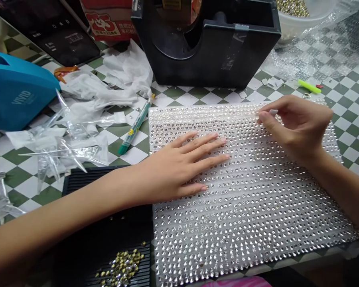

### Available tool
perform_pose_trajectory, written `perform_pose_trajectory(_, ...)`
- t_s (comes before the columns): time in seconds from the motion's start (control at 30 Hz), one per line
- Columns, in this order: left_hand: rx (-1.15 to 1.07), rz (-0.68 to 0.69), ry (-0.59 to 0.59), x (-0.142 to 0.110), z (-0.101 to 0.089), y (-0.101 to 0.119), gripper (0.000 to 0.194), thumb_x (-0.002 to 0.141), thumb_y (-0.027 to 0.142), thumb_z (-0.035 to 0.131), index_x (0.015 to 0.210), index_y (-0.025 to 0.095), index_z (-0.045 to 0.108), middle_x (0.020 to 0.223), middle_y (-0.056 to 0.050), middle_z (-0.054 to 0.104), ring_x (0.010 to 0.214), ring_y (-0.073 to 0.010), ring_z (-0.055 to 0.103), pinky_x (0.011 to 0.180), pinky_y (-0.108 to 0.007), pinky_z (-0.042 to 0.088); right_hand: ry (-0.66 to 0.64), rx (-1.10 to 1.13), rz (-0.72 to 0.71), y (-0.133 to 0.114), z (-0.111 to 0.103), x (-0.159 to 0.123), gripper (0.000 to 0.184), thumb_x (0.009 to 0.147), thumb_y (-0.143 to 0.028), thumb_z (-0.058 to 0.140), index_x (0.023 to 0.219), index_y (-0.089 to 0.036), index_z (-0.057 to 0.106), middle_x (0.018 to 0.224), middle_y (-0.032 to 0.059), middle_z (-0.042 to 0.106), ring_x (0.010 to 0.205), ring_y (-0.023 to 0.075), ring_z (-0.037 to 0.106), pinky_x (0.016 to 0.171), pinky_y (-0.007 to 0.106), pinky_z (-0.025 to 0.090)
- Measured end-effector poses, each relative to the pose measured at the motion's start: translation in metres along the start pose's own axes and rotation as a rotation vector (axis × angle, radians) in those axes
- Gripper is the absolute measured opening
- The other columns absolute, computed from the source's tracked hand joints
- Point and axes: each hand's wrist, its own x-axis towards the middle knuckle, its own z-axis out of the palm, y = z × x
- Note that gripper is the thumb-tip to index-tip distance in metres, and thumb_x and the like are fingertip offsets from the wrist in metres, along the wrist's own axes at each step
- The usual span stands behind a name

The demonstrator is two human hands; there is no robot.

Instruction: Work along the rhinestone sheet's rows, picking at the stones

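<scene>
A large sheet covered with rows of small clear rhinestones lies on the checkered table in front of me. My left hand rests flat on its upper left part, fingers stretched out and together, pressing it down. My right hand is at the sheet's upper right, thumb and forefinger pinched on a thin clear strip that runs along the top rows of stones.
A black tape dispenser stands behind the sheet. A green pen, crumpled clear wrappers and a blue device lie at left. A black tray with gold studs sits at bottom left. Bubble wrap lies at back right.
</scene>
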Motion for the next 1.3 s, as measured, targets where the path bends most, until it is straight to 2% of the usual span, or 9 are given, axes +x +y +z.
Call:
perform_pose_trajectory(0.2, 0.017, -0.007, -0.001, 0.000, 0.002, -0.001, 0.064, 0.111, 0.049, 0.040, 0.168, 0.023, 0.028, 0.177, -0.007, 0.015, 0.164, -0.0270, 0.015, 0.132, -0.048, 0.013, -0.076, -0.037, -0.036, -0.001, 0.005, 0.000, 0.010, 0.087, -0.014, 0.072, 0.082, -0.023, 0.069, 0.067, -0.0025, 0.066, 0.060, 0.0142, 0.062, 0.055, 0.029, 0.044)
perform_pose_trajectory(0.47, 0.024, -0.023, -0.022, 0.001, 0.000, 0.001, 0.065, 0.110, 0.051, 0.044, 0.167, 0.023, 0.030, 0.177, -0.007, 0.017, 0.164, -0.0278, 0.016, 0.132, -0.050, 0.015, -0.054, -0.060, 0.005, 0.001, 0.006, -0.002, 0.009, 0.088, -0.019, 0.071, 0.080, -0.023, 0.068, 0.068, -0.0018, 0.065, 0.062, 0.0139, 0.061, 0.057, 0.030, 0.045)
perform_pose_trajectory(0.7, 0.023, -0.035, -0.024, 0.004, 0.001, 0.001, 0.066, 0.109, 0.053, 0.044, 0.167, 0.024, 0.031, 0.177, -0.007, 0.017, 0.164, -0.0264, 0.015, 0.132, -0.048, 0.013, -0.071, -0.025, 0.012, 0.000, 0.006, 0.000, 0.007, 0.084, -0.015, 0.071, 0.078, -0.017, 0.069, 0.066, -0.0006, 0.065, 0.057, 0.0089, 0.056, 0.053, 0.026, 0.041)
perform_pose_trajectory(0.97, 0.006, -0.037, -0.005, 0.003, 0.002, 0.001, 0.065, 0.108, 0.053, 0.047, 0.166, 0.025, 0.034, 0.176, -0.006, 0.019, 0.163, -0.0269, 0.018, 0.132, -0.047, 0.013, 0.018, 0.008, -0.084, -0.008, 0.010, 0.009, 0.008, 0.083, -0.011, 0.070, 0.078, -0.018, 0.068, 0.068, -0.0020, 0.065, 0.058, 0.0076, 0.054, 0.052, 0.024, 0.041)
perform_pose_trajectory(1.3, -0.014, -0.025, 0.009, 0.004, -0.001, 0.003, 0.067, 0.106, 0.049, 0.054, 0.165, 0.024, 0.036, 0.175, -0.008, 0.024, 0.163, -0.0291, 0.021, 0.132, -0.047, 0.017, -0.014, -0.020, 0.008, -0.008, 0.014, 0.002, 0.008, 0.082, -0.015, 0.072, 0.077, -0.020, 0.069, 0.067, 0.0008, 0.066, 0.058, 0.0115, 0.056, 0.052, 0.029, 0.038)
